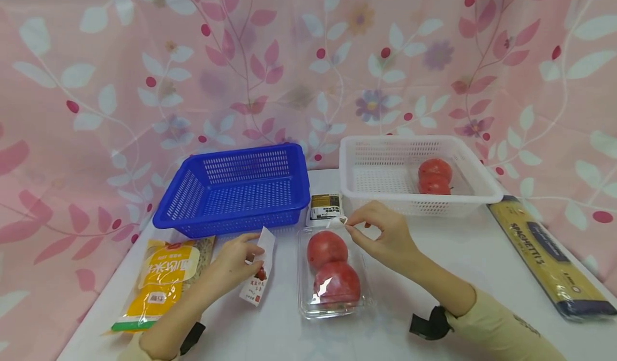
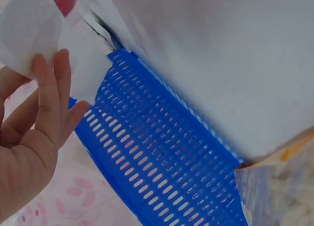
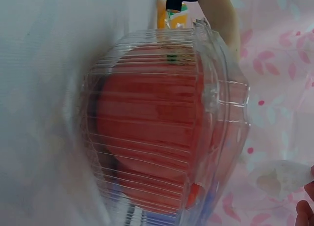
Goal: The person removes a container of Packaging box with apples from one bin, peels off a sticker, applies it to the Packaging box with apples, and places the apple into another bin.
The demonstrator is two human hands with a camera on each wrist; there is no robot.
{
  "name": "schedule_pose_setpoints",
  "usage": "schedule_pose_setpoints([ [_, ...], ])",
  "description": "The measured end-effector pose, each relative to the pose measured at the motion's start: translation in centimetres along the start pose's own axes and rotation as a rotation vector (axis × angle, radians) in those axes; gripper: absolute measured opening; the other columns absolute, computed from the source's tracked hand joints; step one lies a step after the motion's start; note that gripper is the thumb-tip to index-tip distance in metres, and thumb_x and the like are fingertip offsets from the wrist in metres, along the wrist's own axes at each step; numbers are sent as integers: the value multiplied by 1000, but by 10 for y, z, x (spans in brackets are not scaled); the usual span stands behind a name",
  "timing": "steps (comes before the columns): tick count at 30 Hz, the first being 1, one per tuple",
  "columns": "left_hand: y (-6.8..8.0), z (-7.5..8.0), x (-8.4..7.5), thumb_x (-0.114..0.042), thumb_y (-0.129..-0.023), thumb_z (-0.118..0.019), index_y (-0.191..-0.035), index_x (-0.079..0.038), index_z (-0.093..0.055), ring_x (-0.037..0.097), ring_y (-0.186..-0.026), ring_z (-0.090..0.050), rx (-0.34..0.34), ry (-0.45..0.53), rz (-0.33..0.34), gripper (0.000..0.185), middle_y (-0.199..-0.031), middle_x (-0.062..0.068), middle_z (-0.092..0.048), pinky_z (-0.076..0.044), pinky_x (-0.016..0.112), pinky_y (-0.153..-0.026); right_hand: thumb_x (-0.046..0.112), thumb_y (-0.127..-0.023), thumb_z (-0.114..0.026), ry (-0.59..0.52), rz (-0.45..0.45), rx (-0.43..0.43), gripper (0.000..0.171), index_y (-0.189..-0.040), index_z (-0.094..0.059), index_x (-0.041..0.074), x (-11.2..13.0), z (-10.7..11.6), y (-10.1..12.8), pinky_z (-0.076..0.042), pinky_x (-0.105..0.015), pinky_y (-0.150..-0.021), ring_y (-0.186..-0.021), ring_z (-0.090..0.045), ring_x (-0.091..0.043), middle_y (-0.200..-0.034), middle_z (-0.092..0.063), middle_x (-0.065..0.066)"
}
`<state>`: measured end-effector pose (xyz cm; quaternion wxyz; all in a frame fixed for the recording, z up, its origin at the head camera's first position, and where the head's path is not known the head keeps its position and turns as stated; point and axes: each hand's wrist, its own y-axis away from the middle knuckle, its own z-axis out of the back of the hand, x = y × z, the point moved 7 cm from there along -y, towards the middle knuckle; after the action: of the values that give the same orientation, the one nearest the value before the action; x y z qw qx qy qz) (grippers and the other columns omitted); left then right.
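I see left hand [image 1: 235,260] pinching paper [image 1: 268,243], right hand [image 1: 385,237] pinching white scrap [image 1: 336,222] near far edge of box [image 1: 332,313]. Wide bench [image 1: 474,254] gap separates box from spaghetti [image 1: 549,259].

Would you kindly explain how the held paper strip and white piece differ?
The paper strip is long; the white piece is small. The strip bears printed characters; the piece shows a brownish patch. The left grip holds the strip, the right grip the piece. Both are partly white.
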<state>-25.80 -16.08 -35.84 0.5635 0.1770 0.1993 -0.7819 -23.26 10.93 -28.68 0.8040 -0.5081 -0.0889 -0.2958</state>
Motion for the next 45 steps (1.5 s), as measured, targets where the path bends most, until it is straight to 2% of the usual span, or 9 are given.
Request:
schedule_pose_setpoints([
  [4,-2,-9,2,-4,-77,-70,-91,2,-71,21,-83,-62,70,-29,24,16,-124,17,-55,-53,28,-68,0,-71,-74,4,14,32,19,-83,-69,13,1,-7,4,-47,-21,-61,-79,-53,-9,-83,-63,5],
  [11,1,-21,6,-11,-76,-74,-90,0,-71,34,-105,-57,164,-74,42,18,-110,16,-63,-49,40,-83,4,-73,-72,67,45,92,13,-79,-67,14,1,-21,11,-48,-26,-70,-82,-53,-9,-80,-61,9],
  [17,4,-25,7,-19,-77,-73,-95,-3,-70,31,-102,-58,223,-124,33,24,-100,12,-66,-46,45,-87,6,-73,-72,102,59,118,12,-78,-66,15,3,-26,16,-48,-25,-69,-82,-51,-9,-79,-61,10],
  [20,4,-24,6,-24,-79,-71,-100,-6,-69,34,-109,-53,218,-158,33,28,-114,14,-61,-43,49,-90,5,-71,-73,129,64,130,14,-77,-65,15,4,-29,19,-47,-24,-67,-81,-50,-9,-78,-61,10],
  [24,3,-17,-1,-26,-81,-70,-106,-10,-68,37,-122,-40,139,-183,-6,31,-133,16,-47,-38,54,-93,7,-69,-74,168,37,153,15,-75,-64,16,5,-33,23,-47,-22,-66,-81,-48,-7,-77,-59,11],
  [30,1,5,-30,-18,-79,-72,-100,-12,-69,33,-125,-37,-62,-188,-222,22,-131,11,-50,-38,52,-94,9,-70,-76,155,-33,204,16,-79,-66,17,3,-40,28,-49,-21,-65,-82,-47,-5,-77,-57,13],
  [34,3,11,-55,-14,-78,-72,-98,-14,-69,28,-123,-42,-138,-179,-418,21,-125,5,-55,-41,45,-94,7,-74,-74,132,-55,251,17,-86,-67,16,1,-43,32,-50,-22,-66,-81,-48,-5,-80,-59,12],
  [39,7,0,-83,-13,-78,-70,-104,-11,-67,24,-121,-45,-126,-186,-673,26,-122,4,-57,-42,39,-94,3,-76,-72,89,-53,284,20,-93,-67,13,-1,-42,35,-51,-22,-66,-80,-53,-8,-86,-62,8],
  [45,1,-23,-103,-10,-81,-66,-121,-7,-58,23,-122,-45,-25,-188,-827,41,-125,4,-56,-38,36,-98,-1,-78,-69,51,-23,341,21,-96,-65,9,0,-44,38,-52,-22,-70,-82,-56,-9,-90,-63,3],
])
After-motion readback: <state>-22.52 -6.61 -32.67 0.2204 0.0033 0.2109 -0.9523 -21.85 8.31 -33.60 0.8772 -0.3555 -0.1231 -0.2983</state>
